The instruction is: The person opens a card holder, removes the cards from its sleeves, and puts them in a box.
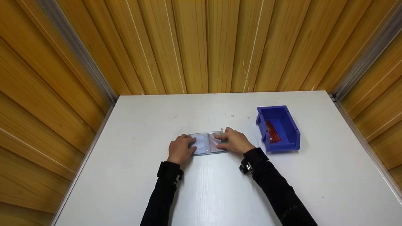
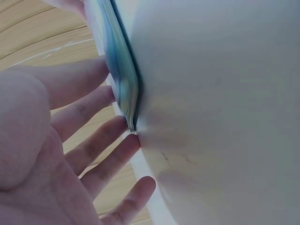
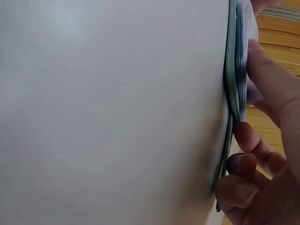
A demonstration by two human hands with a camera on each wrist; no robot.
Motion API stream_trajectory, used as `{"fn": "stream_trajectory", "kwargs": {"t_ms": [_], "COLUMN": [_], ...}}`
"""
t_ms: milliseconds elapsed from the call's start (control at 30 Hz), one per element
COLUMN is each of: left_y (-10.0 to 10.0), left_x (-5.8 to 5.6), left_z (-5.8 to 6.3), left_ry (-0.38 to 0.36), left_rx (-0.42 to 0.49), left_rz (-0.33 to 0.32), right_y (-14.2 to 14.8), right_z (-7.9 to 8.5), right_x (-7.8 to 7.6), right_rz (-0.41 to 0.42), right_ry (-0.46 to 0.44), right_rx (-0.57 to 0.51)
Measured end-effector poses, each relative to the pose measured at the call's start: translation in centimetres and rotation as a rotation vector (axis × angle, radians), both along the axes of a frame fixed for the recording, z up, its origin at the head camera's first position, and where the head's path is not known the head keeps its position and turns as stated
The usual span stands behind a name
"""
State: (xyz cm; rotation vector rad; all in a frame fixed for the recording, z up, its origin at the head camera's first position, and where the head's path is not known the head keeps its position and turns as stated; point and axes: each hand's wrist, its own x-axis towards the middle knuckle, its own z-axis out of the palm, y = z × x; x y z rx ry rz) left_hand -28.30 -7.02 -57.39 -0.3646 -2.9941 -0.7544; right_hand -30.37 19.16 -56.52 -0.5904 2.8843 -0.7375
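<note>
A card holder point(image 1: 202, 145) with clear plastic sleeves lies spread flat on the white table, its long side running left to right. At its left end is my left hand point(image 1: 181, 148); the thumb and index finger rest on the left sleeve, and the other fingers reach loosely along the edge. My right hand point(image 1: 236, 141) grips the right end, thumb on the pinkish sleeve and fingers curled at the edge. The right wrist view shows the stacked sleeves point(image 3: 240, 61) edge-on between thumb and fingers. A greenish cover edge point(image 2: 126, 70) appears beside the left fingertips.
A blue plastic bin point(image 1: 284, 147) stands right of the hands, with a red card or packet point(image 1: 272, 131) inside. Small scraps point(image 1: 232, 115) dot the white table point(image 1: 150, 113) behind the holder. Wood-look panels point(image 1: 220, 47) enclose the back and sides.
</note>
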Motion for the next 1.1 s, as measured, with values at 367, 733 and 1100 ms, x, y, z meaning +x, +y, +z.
{"fn": "stream_trajectory", "kwargs": {"t_ms": [367, 733, 1100], "left_y": [0.0, -0.4, -0.7], "left_x": [0.1, -0.3, -0.8], "left_z": [0.0, 0.1, -0.3], "left_ry": [-0.022, -0.066, -0.072], "left_rx": [0.019, 0.131, 0.194], "left_rz": [-0.002, 0.033, 0.051], "right_y": [-0.5, -1.6, -5.2], "right_z": [-0.2, 0.3, 0.2], "right_x": [0.0, -0.1, 1.2], "right_rz": [-0.110, -0.082, 0.170], "right_ry": [0.061, -0.032, 0.035], "right_rx": [-0.188, -0.309, 0.074]}}
